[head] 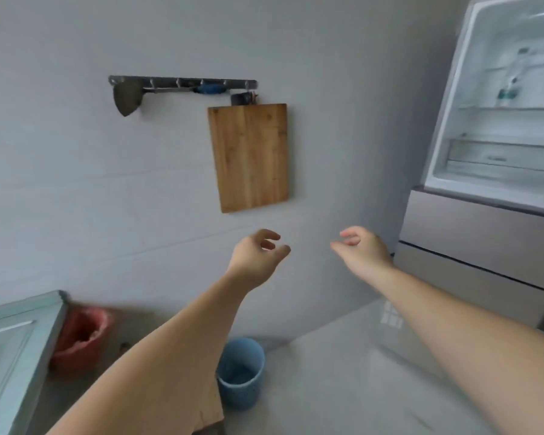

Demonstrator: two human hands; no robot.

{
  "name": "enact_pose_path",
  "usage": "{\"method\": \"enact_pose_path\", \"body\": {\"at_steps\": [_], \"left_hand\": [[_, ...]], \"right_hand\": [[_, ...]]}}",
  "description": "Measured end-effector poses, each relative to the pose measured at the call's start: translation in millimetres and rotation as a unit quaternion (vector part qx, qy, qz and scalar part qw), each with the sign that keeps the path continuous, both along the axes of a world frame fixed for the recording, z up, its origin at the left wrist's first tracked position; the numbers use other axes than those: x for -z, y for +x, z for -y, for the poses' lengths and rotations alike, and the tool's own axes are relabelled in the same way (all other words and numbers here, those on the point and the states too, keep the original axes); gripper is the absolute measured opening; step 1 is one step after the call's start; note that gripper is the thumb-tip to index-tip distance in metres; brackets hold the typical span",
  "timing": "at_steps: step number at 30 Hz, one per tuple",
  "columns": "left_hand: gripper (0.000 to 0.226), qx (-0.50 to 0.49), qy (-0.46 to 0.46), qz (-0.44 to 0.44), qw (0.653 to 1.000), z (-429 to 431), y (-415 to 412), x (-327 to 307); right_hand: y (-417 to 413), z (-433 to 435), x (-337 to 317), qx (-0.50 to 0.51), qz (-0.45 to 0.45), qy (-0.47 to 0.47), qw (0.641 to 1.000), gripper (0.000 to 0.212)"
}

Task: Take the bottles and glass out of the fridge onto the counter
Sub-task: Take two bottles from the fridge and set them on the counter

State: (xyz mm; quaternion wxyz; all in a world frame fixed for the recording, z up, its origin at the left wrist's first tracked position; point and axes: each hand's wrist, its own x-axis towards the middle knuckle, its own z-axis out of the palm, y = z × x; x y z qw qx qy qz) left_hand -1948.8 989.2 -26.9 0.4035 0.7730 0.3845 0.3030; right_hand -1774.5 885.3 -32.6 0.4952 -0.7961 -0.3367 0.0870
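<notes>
Left hand [255, 257] and right hand [363, 251] raised before the wall, fingers loosely curled, holding nothing. Blurred bottles [509, 89] stand on a shelf in the open fridge [471, 221], upper right; counter [22, 334] lower left.

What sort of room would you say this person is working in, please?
Most likely a home kitchen: an open fridge stands at the right, a wooden cutting board hangs below a hook rail on the wall, and a counter shows lower left.
</notes>
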Motion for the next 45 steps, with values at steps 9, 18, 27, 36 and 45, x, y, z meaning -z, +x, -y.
{"method": "enact_pose_path", "body": {"at_steps": [9,18,27,36,45], "left_hand": [[0.034,0.111,0.012,0.013,0.994,69,151,-29],[0.031,0.178,0.023,0.04,0.983,111,267,-43],[0.027,0.233,0.016,0.058,0.971,68,366,-43],[0.023,0.32,-0.005,0.089,0.943,-34,472,-51],[0.022,0.367,-0.006,0.106,0.924,-93,554,-68]], "right_hand": [[123,116,-34,0.113,0.01,0.037,0.993,0.027],[216,176,-61,0.169,0.017,0.069,0.983,0.027],[283,149,-60,0.225,0.023,0.066,0.972,0.029],[357,66,-66,0.292,0.028,0.06,0.954,0.031],[423,15,-84,0.327,0.045,0.033,0.943,0.031]]}}
